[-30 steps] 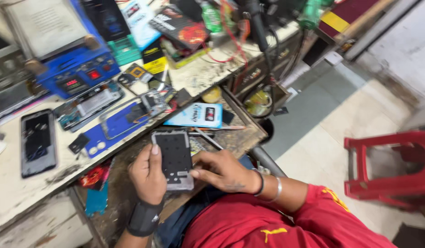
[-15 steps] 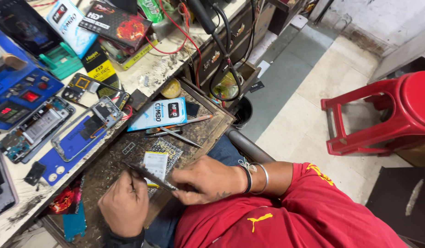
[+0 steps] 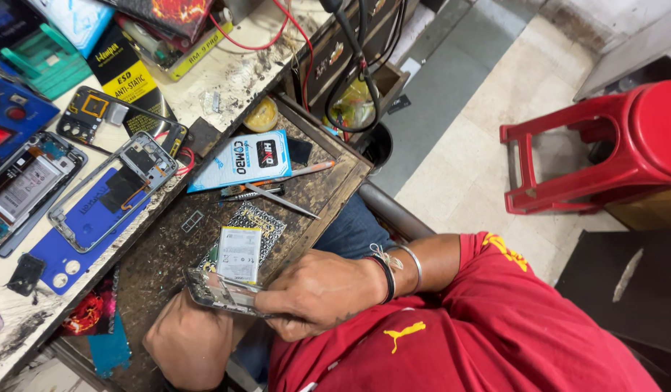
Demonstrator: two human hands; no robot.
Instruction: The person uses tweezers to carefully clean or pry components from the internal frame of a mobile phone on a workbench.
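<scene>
Item: opened phone [image 3: 223, 294] — held edge-on between both hands over the pull-out tabletop [image 3: 328, 190], just above the person's lap. Left hand [image 3: 190, 345] is curled around its lower end in a closed grip; right hand [image 3: 317, 294] clamps the other end, fingers folded over the frame. Back cover is off; internals show, though detail is too small to read.

Adjacent: white battery pack [image 3: 240, 254] lying flat on a patterned mat [image 3: 257, 221], just beside the held phone and apart from it. Tweezers [image 3: 277, 199] and a pencil-like tool [image 3: 306, 170] lie near a light-blue packet [image 3: 241, 161], untouched.

Upper tabletop: bare metal phone frame [image 3: 107, 192] on a blue mat [image 3: 60, 254]; a second stripped handset [image 3: 23, 189] to its left; a black cover with camera cut-outs [image 3: 96, 116].

Elsewhere: red plastic stool [image 3: 604, 145] on the floor, well apart.

Progress, as judged: disassembly appears done — the battery seems to be out and the shell is open. Refitting and closing the phone look to remain.
</scene>
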